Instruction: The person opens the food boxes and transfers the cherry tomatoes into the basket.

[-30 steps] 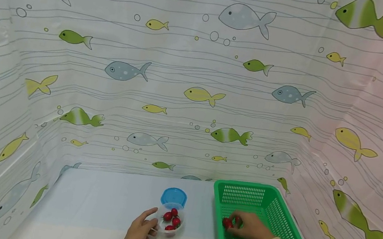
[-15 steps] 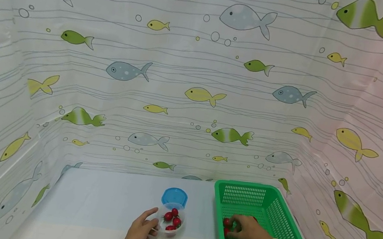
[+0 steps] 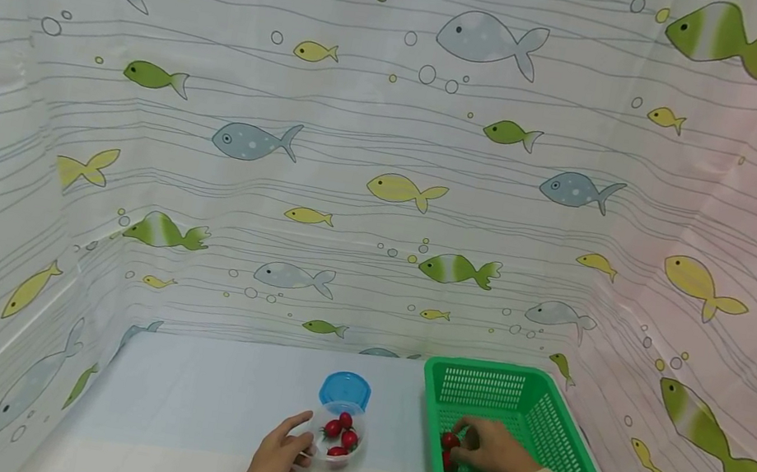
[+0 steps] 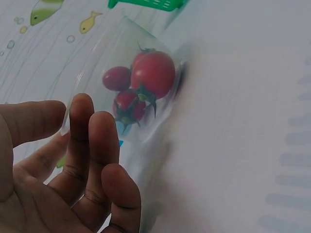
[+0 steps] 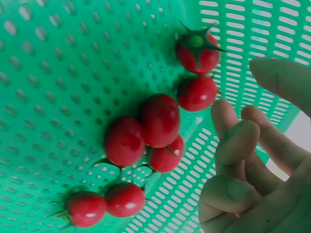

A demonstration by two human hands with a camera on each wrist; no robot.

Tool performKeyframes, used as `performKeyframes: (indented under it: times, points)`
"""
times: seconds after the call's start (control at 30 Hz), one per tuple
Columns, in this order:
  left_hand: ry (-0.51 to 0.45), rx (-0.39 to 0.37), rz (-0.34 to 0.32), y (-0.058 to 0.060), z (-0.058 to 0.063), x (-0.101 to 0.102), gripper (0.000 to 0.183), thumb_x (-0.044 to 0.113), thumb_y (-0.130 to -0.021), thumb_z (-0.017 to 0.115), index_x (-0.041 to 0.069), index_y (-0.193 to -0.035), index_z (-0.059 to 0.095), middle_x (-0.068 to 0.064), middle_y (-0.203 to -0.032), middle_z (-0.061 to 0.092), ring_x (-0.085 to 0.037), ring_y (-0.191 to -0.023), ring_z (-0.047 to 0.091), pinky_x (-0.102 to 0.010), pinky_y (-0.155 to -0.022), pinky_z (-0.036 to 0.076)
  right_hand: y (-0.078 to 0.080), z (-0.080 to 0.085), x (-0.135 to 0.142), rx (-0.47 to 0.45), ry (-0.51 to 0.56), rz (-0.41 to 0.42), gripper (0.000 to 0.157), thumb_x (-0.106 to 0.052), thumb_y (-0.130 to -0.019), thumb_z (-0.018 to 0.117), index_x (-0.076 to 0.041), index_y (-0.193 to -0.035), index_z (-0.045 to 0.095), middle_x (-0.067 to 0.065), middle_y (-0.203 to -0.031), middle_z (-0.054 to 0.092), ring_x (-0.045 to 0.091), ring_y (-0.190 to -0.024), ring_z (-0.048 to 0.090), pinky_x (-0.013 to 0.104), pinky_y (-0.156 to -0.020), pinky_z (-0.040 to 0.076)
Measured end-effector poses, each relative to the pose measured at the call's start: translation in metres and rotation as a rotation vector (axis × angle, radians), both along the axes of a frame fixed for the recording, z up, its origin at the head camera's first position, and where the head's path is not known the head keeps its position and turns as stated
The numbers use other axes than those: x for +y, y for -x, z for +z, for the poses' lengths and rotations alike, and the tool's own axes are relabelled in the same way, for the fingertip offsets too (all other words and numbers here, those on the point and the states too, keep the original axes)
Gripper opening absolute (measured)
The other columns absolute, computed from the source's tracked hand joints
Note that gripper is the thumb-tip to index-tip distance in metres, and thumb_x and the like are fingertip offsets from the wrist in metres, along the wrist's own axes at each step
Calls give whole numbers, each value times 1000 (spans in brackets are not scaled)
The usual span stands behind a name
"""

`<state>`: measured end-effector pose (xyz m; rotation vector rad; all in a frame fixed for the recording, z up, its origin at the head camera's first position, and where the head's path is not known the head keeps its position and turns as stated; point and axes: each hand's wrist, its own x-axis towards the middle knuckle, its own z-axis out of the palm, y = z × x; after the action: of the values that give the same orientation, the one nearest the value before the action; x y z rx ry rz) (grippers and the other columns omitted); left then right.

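Green basket (image 3: 488, 365): our landmark, standing on the table (image 3: 188, 388).
Tomatoes (image 5: 159, 120): they lie in the green basket, along its left wall; the right wrist view shows us seven.
Right hand (image 3: 496, 449): it is inside the green basket, right of the tomatoes and the nearer hand to them; we see its fingers (image 5: 238, 141) loosely bent, the thumb parted from them and nothing held.
Nearest tomato (image 5: 197, 93): from those fingers it lies toward the green basket's left wall, and we judge it lower; it is just beside a fingertip, touch uncertain. It is slightly oval, so we judge its long axis matters less than this sideways offset.
Left hand (image 3: 278, 453): well left of the green basket, its thumb and fingers gripping the clear cup (image 4: 116, 43) at the rim.
Clear cup: left of the green basket, with tomatoes inside; the blue lid (image 3: 345, 392) is at its far side.
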<state>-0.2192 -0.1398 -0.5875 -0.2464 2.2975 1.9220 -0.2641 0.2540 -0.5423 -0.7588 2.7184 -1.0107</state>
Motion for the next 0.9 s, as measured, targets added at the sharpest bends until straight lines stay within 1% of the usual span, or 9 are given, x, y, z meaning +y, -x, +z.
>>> performKeyframes:
  times: [0.13, 0.2, 0.33, 0.43, 0.47, 0.6, 0.73, 0.9]
  points:
    - [0, -2, 4, 0, 0, 0, 54, 23, -100, 59, 5, -149, 46, -3, -87, 71, -19, -75, 67, -34, -63, 45, 4, 6, -4, 75, -14, -52, 29, -20, -93, 73, -4, -116, 67, -1, -95, 71, 18, -86, 67, 35, -71, 53]
    - [0, -4, 6, 1, 0, 0, 54, 23, -100, 60, 5, -149, 47, -3, -86, 70, -19, -74, 67, -34, -63, 45, 5, 9, -8, 116, -25, -98, 28, -20, -93, 73, -7, -117, 68, 2, -99, 71, 20, -88, 68, 38, -73, 54]
    - [3, -4, 10, 1, 0, 0, 54, 23, -100, 60, 4, -149, 47, -3, -86, 70, -18, -74, 66, -34, -63, 46, 7, 18, -16, 193, -40, -183, 25, -20, -94, 72, -16, -118, 69, -1, -102, 72, 11, -79, 64, 34, -69, 52]
    - [4, -6, 13, 1, 0, 0, 53, 23, -100, 60, 4, -149, 47, -2, -85, 70, -17, -73, 66, -34, -63, 45, 7, 26, -23, 241, -32, -210, 24, -22, -95, 71, -22, -118, 68, -6, -103, 72, 4, -73, 58, 30, -66, 50]
    - [3, -7, 13, 1, 1, 0, 53, 23, -100, 60, 4, -149, 47, -2, -85, 70, -17, -73, 66, -34, -63, 45, 7, 29, -26, 253, -25, -210, 24, -23, -95, 71, -23, -119, 68, -6, -104, 72, 3, -72, 58, 30, -66, 50]
    - [-1, -6, 15, 1, 1, 1, 53, 22, -100, 60, 4, -148, 48, -3, -85, 70, -18, -73, 67, -34, -63, 45, 6, 41, -37, 265, 14, -184, 28, -22, -95, 72, -17, -123, 68, -2, -107, 72, 3, -72, 58, 30, -66, 50]
    - [-3, -6, 16, 1, 1, 1, 53, 22, -100, 60, 4, -148, 48, -4, -85, 71, -19, -74, 67, -34, -63, 46, 5, 51, -49, 271, 21, -160, 30, -20, -95, 72, -13, -125, 67, 2, -109, 72, 4, -70, 56, 29, -64, 49]
    - [-5, -7, 17, 1, 1, 1, 53, 22, -100, 60, 4, -148, 48, -4, -86, 71, -19, -74, 67, -35, -63, 46, 4, 60, -65, 291, 10, -151, 29, -21, -95, 72, -20, -123, 67, -1, -107, 72, 4, -67, 55, 28, -62, 48]
